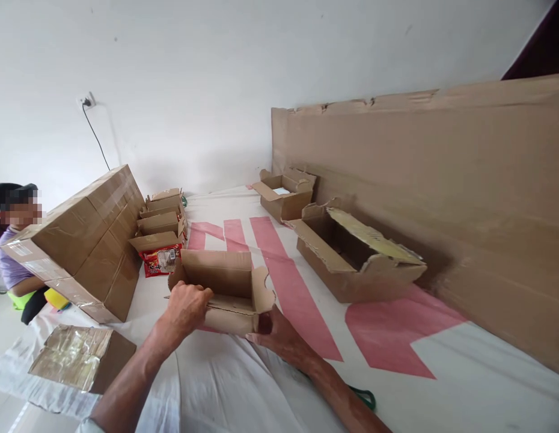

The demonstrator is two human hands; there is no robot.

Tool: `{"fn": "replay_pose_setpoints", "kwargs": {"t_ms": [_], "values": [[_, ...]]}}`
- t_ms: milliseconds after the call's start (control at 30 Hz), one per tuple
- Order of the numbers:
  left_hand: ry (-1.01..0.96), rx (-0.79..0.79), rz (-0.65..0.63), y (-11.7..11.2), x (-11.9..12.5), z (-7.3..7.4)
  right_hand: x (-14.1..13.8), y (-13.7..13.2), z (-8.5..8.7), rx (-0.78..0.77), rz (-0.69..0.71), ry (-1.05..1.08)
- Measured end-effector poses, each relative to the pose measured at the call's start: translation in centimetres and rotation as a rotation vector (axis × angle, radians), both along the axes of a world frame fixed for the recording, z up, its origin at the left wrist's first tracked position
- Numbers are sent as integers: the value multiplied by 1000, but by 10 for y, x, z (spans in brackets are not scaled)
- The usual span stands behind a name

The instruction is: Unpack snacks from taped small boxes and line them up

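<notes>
An open cardboard box [228, 322] stands at the near middle of the cloth-covered surface, its flaps raised and no contents visible inside. My left hand [188, 307] grips its near left edge, fingers curled over the rim. At the near right corner, my right hand [276, 331] holds the box from outside, thumb and fingers around the corner. Just behind the box lies a red printed packet [162, 260], close to a row of open cardboard boxes [160, 224].
Stacked taped cartons [103, 240] and a small taped box [81, 358] are on the left. To the right are a long open box [351, 279], a smaller open box [288, 201] and a tall cardboard panel [419, 156]. A person [18, 258] sits at far left.
</notes>
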State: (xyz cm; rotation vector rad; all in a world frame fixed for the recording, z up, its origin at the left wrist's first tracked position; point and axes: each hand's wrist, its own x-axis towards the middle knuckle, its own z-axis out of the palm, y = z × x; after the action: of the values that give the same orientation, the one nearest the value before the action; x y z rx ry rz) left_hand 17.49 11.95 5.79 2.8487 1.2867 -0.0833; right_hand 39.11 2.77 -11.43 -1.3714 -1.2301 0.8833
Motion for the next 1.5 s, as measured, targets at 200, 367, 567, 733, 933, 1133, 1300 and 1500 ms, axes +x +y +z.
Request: {"fn": "replay_pose_setpoints", "kwargs": {"t_ms": [200,367,567,733,933,1133,1300,1500], "values": [[47,123,191,43,-59,10,-1,1,2,27,-2,-47],[76,218,312,84,-99,27,-2,-1,8,17,12,-75],[43,277,350,96,-105,18,-1,-1,6,27,13,-88],[9,274,361,78,-113,8,-1,-1,-7,68,15,-109],[-95,305,345,37,-130,14,1,-4,-10,77,23,-153],[-334,424,368,-10,-195,18,0,-12,-6,183,-21,-309],[-332,458,771,-19,-302,22,-1,-18,-11,256,-84,-422],[-381,192,965,-24,-369,16,0,-16,-19,342,-127,-498]]}}
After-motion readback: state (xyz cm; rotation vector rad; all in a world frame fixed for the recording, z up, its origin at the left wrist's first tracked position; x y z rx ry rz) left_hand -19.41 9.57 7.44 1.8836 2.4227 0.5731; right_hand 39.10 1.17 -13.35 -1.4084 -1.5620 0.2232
